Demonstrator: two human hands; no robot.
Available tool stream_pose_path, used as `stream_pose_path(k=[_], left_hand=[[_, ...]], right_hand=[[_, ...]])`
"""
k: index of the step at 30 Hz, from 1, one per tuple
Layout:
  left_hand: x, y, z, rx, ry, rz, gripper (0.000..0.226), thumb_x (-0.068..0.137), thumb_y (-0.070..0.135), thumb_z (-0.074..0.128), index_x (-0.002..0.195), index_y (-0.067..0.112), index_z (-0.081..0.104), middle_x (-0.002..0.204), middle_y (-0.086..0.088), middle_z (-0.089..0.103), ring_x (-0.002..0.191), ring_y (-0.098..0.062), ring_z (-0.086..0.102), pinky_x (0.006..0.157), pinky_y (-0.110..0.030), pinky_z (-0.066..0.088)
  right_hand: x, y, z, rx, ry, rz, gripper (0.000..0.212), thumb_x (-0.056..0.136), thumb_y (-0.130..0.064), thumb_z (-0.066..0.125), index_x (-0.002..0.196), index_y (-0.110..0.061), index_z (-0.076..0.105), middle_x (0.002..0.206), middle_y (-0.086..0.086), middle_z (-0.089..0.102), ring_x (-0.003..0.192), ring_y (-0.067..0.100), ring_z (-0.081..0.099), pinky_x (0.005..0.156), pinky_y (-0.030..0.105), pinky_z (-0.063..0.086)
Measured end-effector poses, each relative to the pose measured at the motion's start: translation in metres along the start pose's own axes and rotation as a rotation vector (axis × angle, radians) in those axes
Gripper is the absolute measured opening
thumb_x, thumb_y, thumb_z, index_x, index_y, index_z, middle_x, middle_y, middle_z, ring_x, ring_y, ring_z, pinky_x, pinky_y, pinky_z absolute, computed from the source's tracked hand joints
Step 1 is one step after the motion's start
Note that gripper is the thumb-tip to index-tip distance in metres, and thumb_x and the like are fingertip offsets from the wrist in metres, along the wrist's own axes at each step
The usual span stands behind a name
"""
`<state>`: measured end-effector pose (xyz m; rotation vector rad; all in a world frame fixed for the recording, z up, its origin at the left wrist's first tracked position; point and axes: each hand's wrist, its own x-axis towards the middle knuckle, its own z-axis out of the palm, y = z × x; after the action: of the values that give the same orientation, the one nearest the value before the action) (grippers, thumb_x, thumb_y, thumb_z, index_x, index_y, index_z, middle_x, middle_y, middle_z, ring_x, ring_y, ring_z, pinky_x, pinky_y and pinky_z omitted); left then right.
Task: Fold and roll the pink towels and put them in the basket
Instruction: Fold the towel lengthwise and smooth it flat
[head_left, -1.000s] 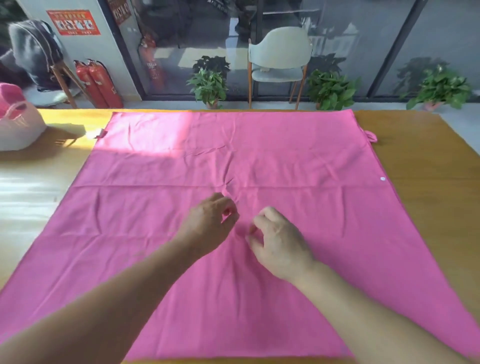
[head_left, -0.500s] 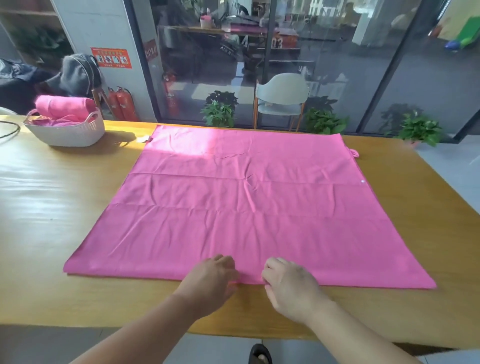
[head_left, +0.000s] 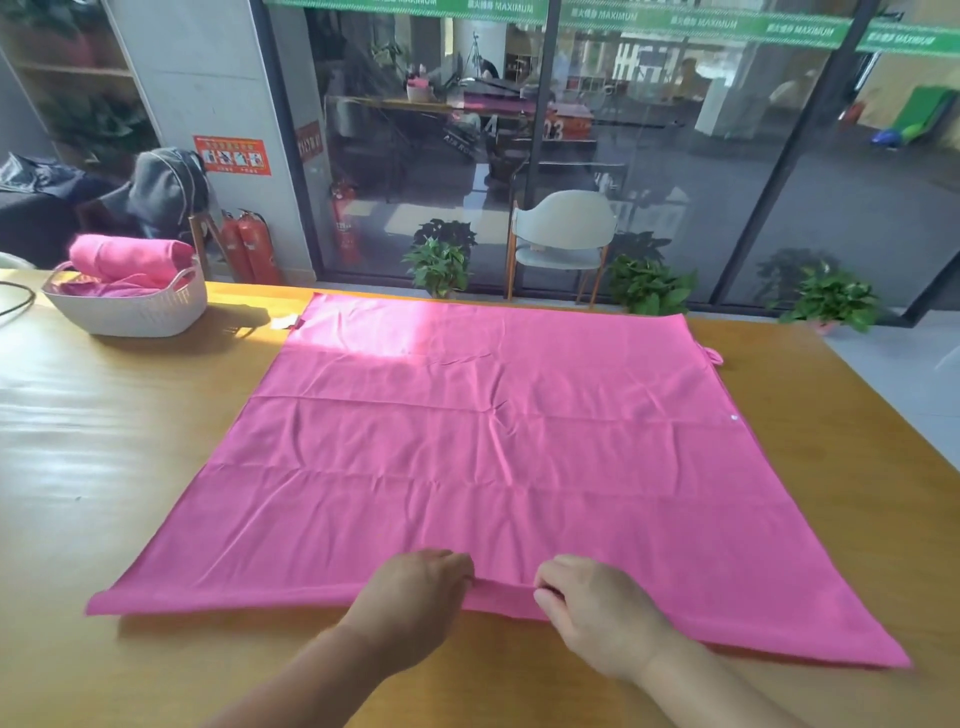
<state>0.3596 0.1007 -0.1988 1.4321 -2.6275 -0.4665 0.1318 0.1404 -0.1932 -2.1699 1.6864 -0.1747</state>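
The pink towel (head_left: 483, 457) is thin, matt cloth — smooth in weave but creased with fold lines. It lies on a wooden table (head_left: 104, 467) whose varnished top is glossy, throwing back window light. The white basket (head_left: 135, 312) looks like moulded plastic with slotted walls, and the rolled towels (head_left: 130, 257) in it show the same soft, matt fabric — slightly fuzzier where bunched.

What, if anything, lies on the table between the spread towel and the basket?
Nothing visible blocks the way. The towel lies flat, both hands at its near edge; bare table runs to the basket at far left, which already holds pink towels.
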Motion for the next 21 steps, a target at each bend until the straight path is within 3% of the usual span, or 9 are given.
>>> stream_pose_path(k=[4,8,14,21], left_hand=[[0.054,-0.011,-0.040,-0.134,0.055,-0.107,0.018,0.098,0.029,0.044,0.095,0.022,0.061,0.084,0.006,0.064,0.077,-0.018,0.058,0.064,-0.031,0.039],[0.117,-0.028,-0.082,-0.190,0.042,-0.135,0.015,0.096,0.026,0.051,0.093,0.023,0.065,0.083,0.008,0.066,0.074,-0.015,0.059,0.065,-0.030,0.045],[0.229,-0.064,-0.126,-0.185,0.147,-0.155,0.012,0.093,0.028,0.058,0.089,0.023,0.068,0.080,0.006,0.067,0.073,-0.016,0.060,0.065,-0.029,0.046],[0.366,-0.116,-0.143,-0.134,0.179,-0.230,0.018,0.096,0.028,0.054,0.089,0.017,0.066,0.084,-0.003,0.068,0.078,-0.026,0.061,0.068,-0.033,0.050]], right_hand=[[0.041,0.016,-0.049,0.177,0.039,0.116,0.018,0.099,-0.035,0.051,0.087,-0.027,0.061,0.077,-0.009,0.066,0.074,0.009,0.060,0.072,0.031,0.049],[0.097,0.040,-0.098,0.253,0.073,0.129,0.019,0.097,-0.036,0.057,0.083,-0.026,0.065,0.073,-0.007,0.067,0.068,0.006,0.060,0.068,0.028,0.050],[0.208,0.083,-0.157,0.242,0.155,0.073,0.015,0.093,-0.035,0.065,0.090,-0.023,0.073,0.082,-0.008,0.071,0.080,0.010,0.064,0.077,0.030,0.050],[0.358,0.133,-0.200,0.200,0.166,0.112,0.012,0.089,-0.037,0.069,0.086,-0.028,0.077,0.087,-0.011,0.073,0.085,0.008,0.065,0.077,0.027,0.050]])
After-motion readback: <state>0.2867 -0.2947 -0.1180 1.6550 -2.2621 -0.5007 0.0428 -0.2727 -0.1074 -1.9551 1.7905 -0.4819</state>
